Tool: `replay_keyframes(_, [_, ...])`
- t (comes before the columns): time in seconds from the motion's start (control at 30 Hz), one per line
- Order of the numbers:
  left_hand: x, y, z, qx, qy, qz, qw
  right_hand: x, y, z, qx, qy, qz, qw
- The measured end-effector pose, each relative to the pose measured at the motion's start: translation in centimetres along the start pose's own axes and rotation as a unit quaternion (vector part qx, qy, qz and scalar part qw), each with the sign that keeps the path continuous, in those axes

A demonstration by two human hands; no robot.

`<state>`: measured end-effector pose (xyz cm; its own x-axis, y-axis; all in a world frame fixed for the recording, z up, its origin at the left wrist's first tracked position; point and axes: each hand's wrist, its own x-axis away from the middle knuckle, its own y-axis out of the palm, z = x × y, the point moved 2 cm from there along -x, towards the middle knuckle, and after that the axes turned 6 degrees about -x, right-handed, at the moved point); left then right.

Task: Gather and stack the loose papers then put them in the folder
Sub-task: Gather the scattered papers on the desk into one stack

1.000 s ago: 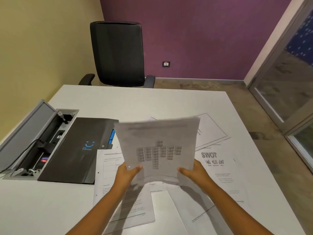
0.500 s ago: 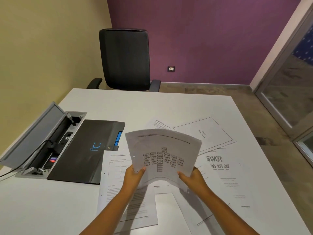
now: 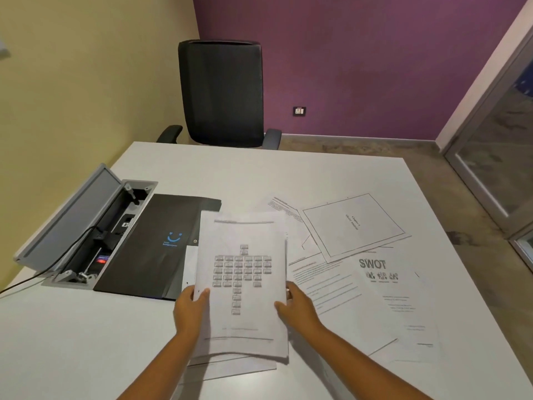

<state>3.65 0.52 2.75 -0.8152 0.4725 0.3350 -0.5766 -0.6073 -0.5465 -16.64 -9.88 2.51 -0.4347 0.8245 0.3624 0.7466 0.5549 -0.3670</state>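
Note:
A stack of papers (image 3: pixel 242 284) topped by a sheet with a box chart lies low over other sheets at the table's near middle. My left hand (image 3: pixel 190 307) grips its left edge and my right hand (image 3: pixel 294 307) grips its right edge. A black folder (image 3: pixel 161 243) with a blue smile logo lies closed just left of the stack. Loose papers spread to the right: a SWOT sheet (image 3: pixel 389 287), a framed title sheet (image 3: pixel 354 226) and a text sheet (image 3: pixel 320 281).
An open grey cable box (image 3: pixel 86 226) with plugs and a black cord is set into the white table (image 3: pixel 259 174) at the left. A black office chair (image 3: pixel 222 93) stands at the far edge. A glass door is at the right.
Both hands have lowered the held stack from upright in the air down onto the sheets on the table, and shifted it slightly left toward the folder.

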Motion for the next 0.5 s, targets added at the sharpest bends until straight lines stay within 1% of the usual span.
replay_keyframes(0.07, [0.2, -0.7, -1.8, -0.026, -0.036, 0.032, 0.999, 0.5, 1.4, 0.3, 0.036, 0.025, -0.026, 0.999])
replay_keyframes(0.13, [0.3, -1.5, -3.4, -0.081, -0.079, 0.068, 0.991, 1.0, 2.6, 1.2, 0.121, 0.03, -0.058, 0.991])
replay_keyframes(0.17, [0.3, -1.7, -4.0, -0.111, -0.104, 0.069, 0.986, 1.3, 3.0, 1.6, 0.165, 0.038, -0.067, 0.983])
replay_keyframes(0.2, [0.4, -1.9, -4.7, -0.131, -0.124, 0.055, 0.982, 1.6, 3.4, 2.0, 0.189, 0.051, -0.07, 0.978])
replay_keyframes(0.23, [0.4, -1.9, -5.2, -0.134, -0.137, 0.029, 0.981, 1.9, 3.7, 2.3, 0.19, 0.062, -0.07, 0.977])
replay_keyframes(0.3, [0.5, -1.5, -5.9, -0.099, -0.146, -0.023, 0.984, 1.9, 4.2, 2.8, 0.149, 0.083, -0.069, 0.983])
replay_keyframes(0.37, [0.8, -1.2, -5.9, -0.09, -0.131, -0.066, 0.985, 1.7, 4.4, 3.1, 0.077, 0.113, -0.067, 0.988])
replay_keyframes(0.43, [1.1, -0.9, -5.7, -0.09, -0.103, -0.081, 0.987, 1.6, 4.3, 3.2, 0.026, 0.138, -0.063, 0.988])
replay_keyframes(0.5, [1.7, -0.5, -4.9, -0.058, -0.083, -0.08, 0.992, 1.6, 4.1, 3.2, 0.016, 0.129, -0.051, 0.99])
